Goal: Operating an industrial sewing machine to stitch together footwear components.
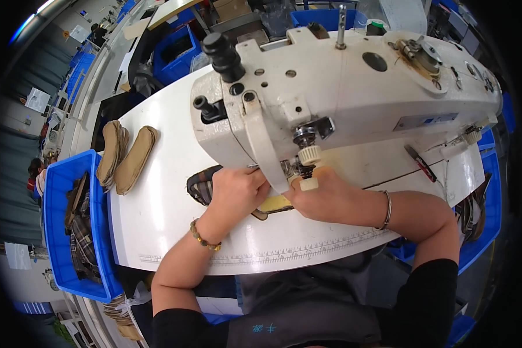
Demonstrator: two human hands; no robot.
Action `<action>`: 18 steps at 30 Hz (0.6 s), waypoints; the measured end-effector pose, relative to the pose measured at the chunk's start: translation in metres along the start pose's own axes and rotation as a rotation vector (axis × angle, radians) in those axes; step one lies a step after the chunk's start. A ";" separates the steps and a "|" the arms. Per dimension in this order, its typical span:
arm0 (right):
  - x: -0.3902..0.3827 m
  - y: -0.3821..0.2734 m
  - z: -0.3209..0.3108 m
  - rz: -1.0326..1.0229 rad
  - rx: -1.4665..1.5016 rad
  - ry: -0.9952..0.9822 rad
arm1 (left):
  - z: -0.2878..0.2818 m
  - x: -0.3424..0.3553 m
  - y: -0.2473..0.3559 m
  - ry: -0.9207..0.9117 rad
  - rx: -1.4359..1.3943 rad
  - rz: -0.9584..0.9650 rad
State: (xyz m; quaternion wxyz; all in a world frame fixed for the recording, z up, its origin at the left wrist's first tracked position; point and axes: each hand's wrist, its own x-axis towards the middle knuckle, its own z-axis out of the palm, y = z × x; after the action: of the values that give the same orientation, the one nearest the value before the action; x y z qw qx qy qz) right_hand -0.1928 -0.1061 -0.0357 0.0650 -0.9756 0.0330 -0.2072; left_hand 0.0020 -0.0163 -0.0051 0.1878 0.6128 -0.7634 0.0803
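Sewing machine (354,81) stands beyond left hand (236,192), curled at checked cloth (202,184), and right hand (319,197), beside yellow piece (275,204), probably for steadying both; whether either hand grips, one cannot tell.

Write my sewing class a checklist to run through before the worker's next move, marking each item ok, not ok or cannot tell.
1. Left hand at the plaid piece: ok, it overlaps it in this view.
2. Right hand clear of the needle: cannot tell; the needle is hidden around the sewing machine head.
3. Wrists bare: not ok; a beaded bracelet on the left, a metal bangle on the right.
4. Red-and-black tool away from the hands: ok, it lies apart, to their right.
5. Tan pieces away from the hands: ok, stacked at the table's left side.
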 end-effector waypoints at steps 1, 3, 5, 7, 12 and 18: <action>0.002 -0.001 -0.006 -0.003 -0.017 0.013 | -0.007 0.001 0.004 0.013 0.011 0.013; 0.006 -0.004 -0.016 0.046 0.082 -0.066 | -0.022 -0.004 0.017 0.154 0.019 0.035; 0.007 -0.005 -0.027 0.083 0.096 -0.039 | -0.049 -0.028 0.045 0.167 -0.122 -0.068; 0.000 0.001 -0.021 0.010 0.071 -0.154 | -0.074 -0.064 0.067 -0.216 -0.655 -0.210; 0.010 -0.007 -0.018 0.056 0.156 -0.092 | -0.049 -0.152 0.098 -1.142 -0.727 -0.259; 0.012 0.000 0.000 0.030 0.126 -0.070 | 0.061 -0.239 0.123 -0.962 -0.801 -0.343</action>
State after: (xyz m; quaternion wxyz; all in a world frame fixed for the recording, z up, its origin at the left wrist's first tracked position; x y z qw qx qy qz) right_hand -0.1823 -0.1072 -0.0307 0.1304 -0.9756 0.0322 -0.1738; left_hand -0.0860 0.2081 -0.1401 0.0490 0.5760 -0.6245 -0.5252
